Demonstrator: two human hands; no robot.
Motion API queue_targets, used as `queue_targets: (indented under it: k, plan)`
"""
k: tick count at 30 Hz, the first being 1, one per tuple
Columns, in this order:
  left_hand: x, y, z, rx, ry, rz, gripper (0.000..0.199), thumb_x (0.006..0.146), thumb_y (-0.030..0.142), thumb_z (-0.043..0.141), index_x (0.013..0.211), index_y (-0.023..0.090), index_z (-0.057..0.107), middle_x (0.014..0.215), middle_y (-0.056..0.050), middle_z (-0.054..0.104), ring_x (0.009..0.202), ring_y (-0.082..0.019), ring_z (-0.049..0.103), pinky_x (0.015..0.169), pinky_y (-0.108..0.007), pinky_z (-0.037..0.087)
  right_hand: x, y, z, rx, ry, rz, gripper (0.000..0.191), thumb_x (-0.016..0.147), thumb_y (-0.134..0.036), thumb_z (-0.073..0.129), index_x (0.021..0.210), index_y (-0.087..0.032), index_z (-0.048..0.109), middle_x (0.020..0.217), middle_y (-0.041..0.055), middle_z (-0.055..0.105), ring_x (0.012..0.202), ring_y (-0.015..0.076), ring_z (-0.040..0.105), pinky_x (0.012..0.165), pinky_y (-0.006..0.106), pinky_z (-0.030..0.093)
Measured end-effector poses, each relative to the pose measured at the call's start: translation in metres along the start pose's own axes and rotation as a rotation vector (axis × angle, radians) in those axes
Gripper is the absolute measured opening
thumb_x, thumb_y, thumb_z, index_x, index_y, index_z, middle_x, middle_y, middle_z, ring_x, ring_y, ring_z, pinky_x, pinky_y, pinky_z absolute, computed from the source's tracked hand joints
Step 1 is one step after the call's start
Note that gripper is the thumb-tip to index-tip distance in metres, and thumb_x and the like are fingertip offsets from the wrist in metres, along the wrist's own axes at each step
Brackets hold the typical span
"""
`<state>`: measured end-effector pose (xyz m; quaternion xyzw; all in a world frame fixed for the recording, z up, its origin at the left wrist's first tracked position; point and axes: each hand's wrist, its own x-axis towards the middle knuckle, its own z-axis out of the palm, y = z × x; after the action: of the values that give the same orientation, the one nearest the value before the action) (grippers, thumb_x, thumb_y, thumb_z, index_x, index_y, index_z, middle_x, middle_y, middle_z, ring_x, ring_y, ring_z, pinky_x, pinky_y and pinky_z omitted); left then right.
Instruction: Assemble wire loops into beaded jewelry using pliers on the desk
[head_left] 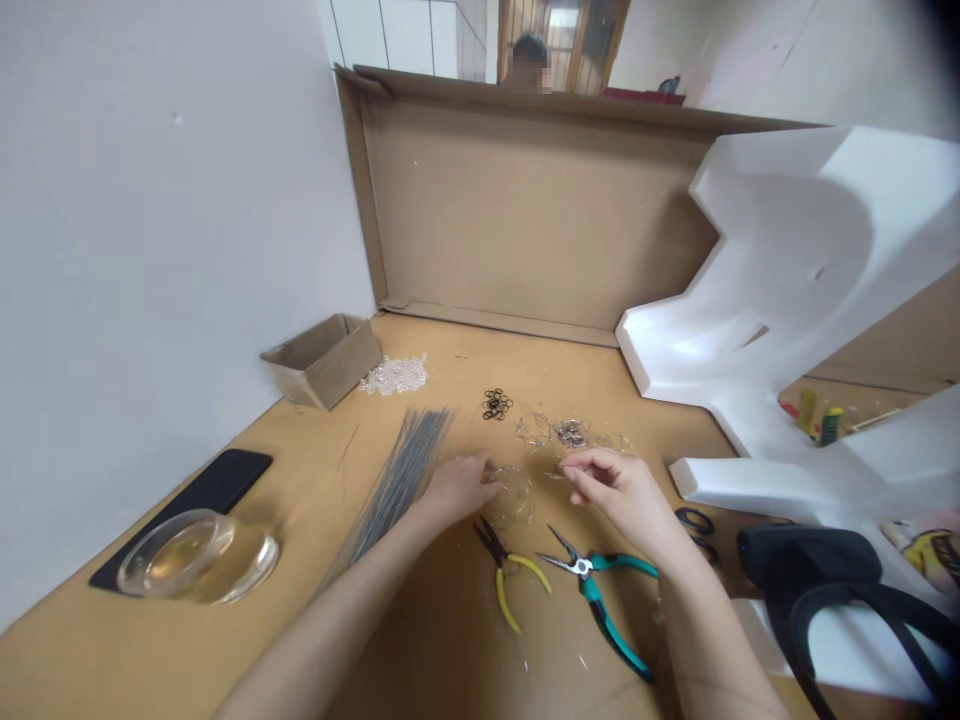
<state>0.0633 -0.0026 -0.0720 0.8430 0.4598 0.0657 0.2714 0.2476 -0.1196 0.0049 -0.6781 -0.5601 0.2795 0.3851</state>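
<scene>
My left hand (459, 488) is closed at the left edge of a thin wire loop (529, 488), thumb and fingers pinched on it. Across from it, my right hand (613, 490) is also pinched shut; a tiny bit of wire seems to be at its fingertips, too small to make out. Just beyond lie tangled wire pieces (572, 432) and a small heap of black rings (496, 405). Below the hands rest yellow-handled pliers (501, 565) and green-handled long-nose pliers (583, 568), the latter with open jaws. A bundle of straight grey wires (401, 475) runs beside my left forearm.
A small cardboard box (326, 362) and clear beads (395, 374) are at the back left. Clear cups (180, 555) stand by a black phone (225, 480). White foam (780, 260), black scissors handles (694, 520) and a black strapped object (810, 555) occupy the right. A cardboard wall (525, 210) closes the back.
</scene>
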Motion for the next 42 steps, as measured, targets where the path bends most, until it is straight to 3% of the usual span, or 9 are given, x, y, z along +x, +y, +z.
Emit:
queue_targets:
  k: [4, 7, 21, 26, 29, 32, 38, 42]
  plan:
    - [0.000, 0.002, 0.000, -0.049, 0.007, 0.056, 0.018, 0.080, 0.030, 0.049, 0.086, 0.019, 0.062, 0.079, -0.004, 0.066, 0.074, -0.018, 0.059, 0.062, -0.024, 0.037, 0.001, 0.004, 0.000, 0.012, 0.012, -0.009, 0.022, 0.079, -0.036, 0.056, 0.084, -0.017, 0.067, 0.062, 0.0020, 0.066, 0.057, 0.0153, 0.062, 0.061, 0.029, 0.049]
    - [0.002, 0.001, -0.001, -0.097, 0.000, 0.101, 0.021, 0.081, 0.031, 0.048, 0.078, 0.017, 0.063, 0.075, -0.003, 0.066, 0.068, -0.015, 0.058, 0.060, -0.023, 0.037, 0.001, 0.004, 0.000, 0.001, 0.023, -0.013, 0.021, 0.079, -0.035, 0.056, 0.084, -0.017, 0.067, 0.059, 0.0014, 0.065, 0.055, 0.0146, 0.061, 0.059, 0.028, 0.049]
    - [0.003, 0.003, 0.016, -0.226, 0.025, 0.175, 0.013, 0.075, 0.022, 0.052, 0.078, 0.017, 0.063, 0.082, -0.003, 0.061, 0.074, -0.013, 0.056, 0.068, -0.023, 0.042, 0.001, 0.005, 0.000, 0.002, 0.063, -0.029, 0.020, 0.078, -0.034, 0.056, 0.083, -0.017, 0.067, 0.060, 0.0013, 0.065, 0.054, 0.0141, 0.061, 0.058, 0.028, 0.049]
    - [-0.005, 0.008, 0.002, -0.383, 0.022, 0.240, 0.016, 0.076, 0.030, 0.054, 0.075, 0.016, 0.063, 0.080, -0.002, 0.059, 0.071, -0.012, 0.054, 0.066, -0.023, 0.041, 0.001, 0.005, 0.000, 0.007, 0.091, -0.035, 0.021, 0.077, -0.035, 0.056, 0.081, -0.017, 0.066, 0.060, 0.0013, 0.064, 0.054, 0.0144, 0.060, 0.057, 0.029, 0.049]
    - [-0.017, 0.016, -0.013, -0.554, -0.158, 0.178, 0.026, 0.079, 0.041, 0.051, 0.082, 0.017, 0.061, 0.064, 0.002, 0.056, 0.052, -0.010, 0.048, 0.051, -0.021, 0.037, -0.003, 0.002, 0.000, 0.017, 0.106, -0.045, 0.021, 0.078, -0.035, 0.057, 0.081, -0.017, 0.066, 0.058, 0.0011, 0.063, 0.054, 0.0148, 0.060, 0.058, 0.029, 0.049]
    - [-0.030, 0.026, -0.028, -0.668, -0.273, 0.176, 0.026, 0.079, 0.040, 0.052, 0.083, 0.016, 0.060, 0.060, 0.003, 0.052, 0.050, -0.008, 0.047, 0.048, -0.019, 0.035, -0.006, -0.003, -0.001, 0.027, 0.096, -0.044, 0.021, 0.078, -0.036, 0.057, 0.081, -0.017, 0.066, 0.057, 0.0005, 0.062, 0.054, 0.0148, 0.060, 0.058, 0.029, 0.048]
    - [-0.051, 0.046, -0.048, -0.458, -0.095, 0.293, 0.015, 0.079, 0.029, 0.052, 0.079, 0.018, 0.063, 0.066, 0.002, 0.057, 0.059, -0.009, 0.048, 0.053, -0.019, 0.035, -0.012, -0.010, 0.000, 0.082, 0.064, -0.048, 0.020, 0.078, -0.037, 0.058, 0.081, -0.019, 0.066, 0.056, -0.0006, 0.061, 0.052, 0.0135, 0.059, 0.056, 0.028, 0.047]
    - [-0.059, 0.054, -0.052, -0.352, -0.045, 0.336, 0.010, 0.079, 0.024, 0.053, 0.080, 0.019, 0.061, 0.068, 0.002, 0.058, 0.060, -0.009, 0.049, 0.056, -0.020, 0.036, -0.017, -0.013, 0.000, 0.077, 0.050, -0.080, 0.019, 0.079, -0.035, 0.058, 0.080, -0.018, 0.066, 0.065, 0.0016, 0.063, 0.050, 0.0124, 0.059, 0.053, 0.026, 0.047]
